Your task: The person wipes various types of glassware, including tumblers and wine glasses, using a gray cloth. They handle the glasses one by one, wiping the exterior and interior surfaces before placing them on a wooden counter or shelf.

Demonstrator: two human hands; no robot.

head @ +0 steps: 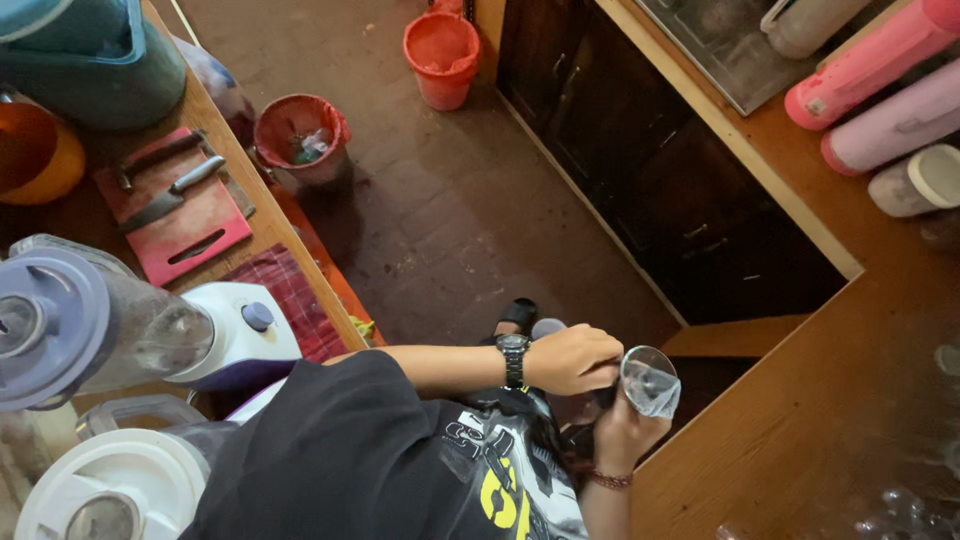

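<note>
My right hand (pixel 622 432), with a red bead bracelet at the wrist, comes up from below and holds a small clear glass (pixel 651 380) from underneath. The glass is tilted, its mouth facing up toward the camera. My left hand (pixel 574 360), with a black wristwatch, reaches across from the left. Its fingers are curled shut against the left side of the glass. What lies inside that fist is hidden. Both hands are in front of my black printed shirt, at the edge of the wooden counter (pixel 800 440).
Two blenders (pixel 120 330) and a white lid (pixel 110 490) stand at the left. Behind them lie a red cutting board (pixel 205 235) with knives and a teal container (pixel 95 60). Two red buckets (pixel 300 135) stand on the floor. Pink and white flasks (pixel 880 60) lie at the upper right.
</note>
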